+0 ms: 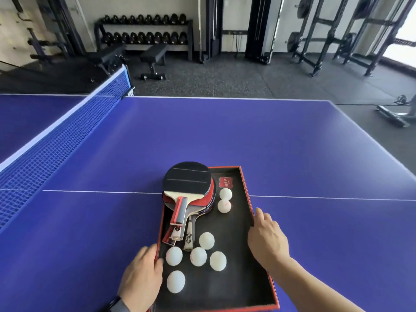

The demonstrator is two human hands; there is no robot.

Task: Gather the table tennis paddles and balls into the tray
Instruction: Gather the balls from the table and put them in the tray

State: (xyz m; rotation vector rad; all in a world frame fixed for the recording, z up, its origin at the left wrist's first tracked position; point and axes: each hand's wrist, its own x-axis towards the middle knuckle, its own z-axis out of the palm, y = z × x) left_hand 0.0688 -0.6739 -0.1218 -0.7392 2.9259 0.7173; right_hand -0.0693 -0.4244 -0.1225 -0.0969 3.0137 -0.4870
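On the near half of the blue table (281, 143), just right of the net (67, 131), sits a long red-edged tray (246, 194) with a dark lining, its long axis running away from the person. Everything the task names appears to be inside it already; no paddle or ball shows on the bare tabletop.

The paddles (188, 190) are stacked at the tray's far-left corner, blades overlapping and slightly overhanging the left rim, handles pointing toward the person, probably piled this way to leave floor room for the balls. Two balls (225, 200) rest touching each other at the far right beside the blades, near a small red label (226, 182). Five more balls (198, 256) lie loosely grouped at the near left, just past the handle ends, some nearly touching.

The left hand (141, 278) lies along the tray's left rim, fingers curled over the edge near the balls, holding the rim lightly. The right hand (267, 239) presses on the right rim, fingers spread along it. Both seem placed opposite each other to steady or square the tray, so the loose balls do not roll; gathering looks essentially finished.
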